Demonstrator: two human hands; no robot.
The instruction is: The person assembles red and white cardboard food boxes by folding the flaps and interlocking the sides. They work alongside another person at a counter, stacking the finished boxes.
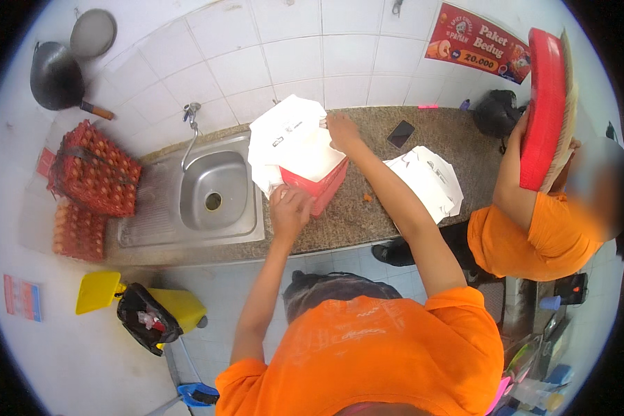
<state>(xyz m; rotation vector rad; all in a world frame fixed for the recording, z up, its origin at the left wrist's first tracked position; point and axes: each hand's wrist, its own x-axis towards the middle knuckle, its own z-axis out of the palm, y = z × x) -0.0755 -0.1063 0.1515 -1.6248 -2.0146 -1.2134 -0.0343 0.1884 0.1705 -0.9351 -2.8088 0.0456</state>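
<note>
The left hand [291, 210] has bent fingers against the near corner of the white card sheets [288, 132]; the right hand [342, 132] curls its own at their right edge, though I can't tell whether either set is clamped. The sheets lie over a red stack [326, 191] on the stone counter [457, 139]. I'd expect light, springy card that creases easily, best taken by opposite edges. Farther left, red trays [93, 139] seem to hold brown eggs; below, a yellow bin's [180, 310] black liner [136, 326] contains pale and red scraps [150, 321].
</note>
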